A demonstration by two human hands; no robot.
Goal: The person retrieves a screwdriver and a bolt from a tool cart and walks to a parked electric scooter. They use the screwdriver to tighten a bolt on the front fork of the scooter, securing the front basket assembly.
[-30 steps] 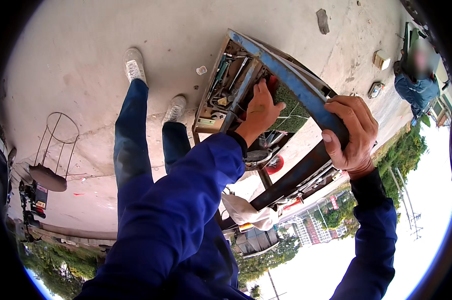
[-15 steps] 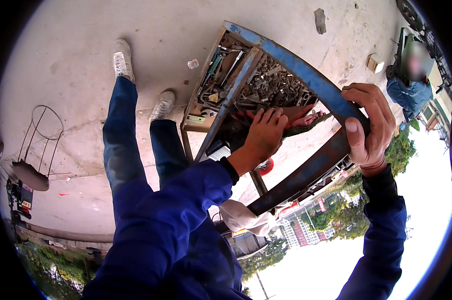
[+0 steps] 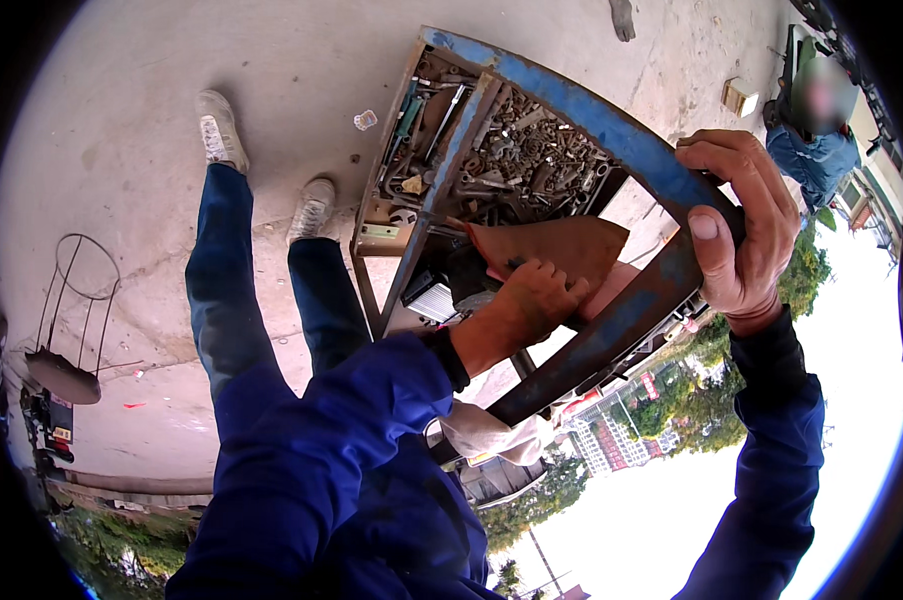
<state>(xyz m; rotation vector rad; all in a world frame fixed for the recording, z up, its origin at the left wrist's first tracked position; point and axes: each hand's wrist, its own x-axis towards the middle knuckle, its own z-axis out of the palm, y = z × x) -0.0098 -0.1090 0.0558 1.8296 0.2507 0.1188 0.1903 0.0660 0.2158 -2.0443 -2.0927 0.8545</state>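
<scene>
My right hand [image 3: 741, 220] grips the blue, rusty metal frame [image 3: 591, 120] of a tool cart on the right side, fingers curled over its rim. My left hand [image 3: 536, 300] is inside the cart, closed on a rusty-brown flat piece [image 3: 551, 240] with pink material [image 3: 606, 290] beside it. Above that piece, one compartment holds a pile of bolts and small metal parts [image 3: 526, 150]. The narrow left compartment holds wrenches and other tools [image 3: 426, 135]. A ribbed silver object [image 3: 429, 298] lies lower in the cart.
My shoes stand on the concrete floor [image 3: 111, 180]. A wire stand with a round seat [image 3: 61, 370] is at left. A pale cloth [image 3: 491, 435] hangs at the cart's lower end. A person [image 3: 811, 120] is at upper right, near a small box [image 3: 739, 95].
My left hand has moved down within the cart, drawing the brown piece with it and uncovering the metal parts where green material was. My right hand stays on the frame.
</scene>
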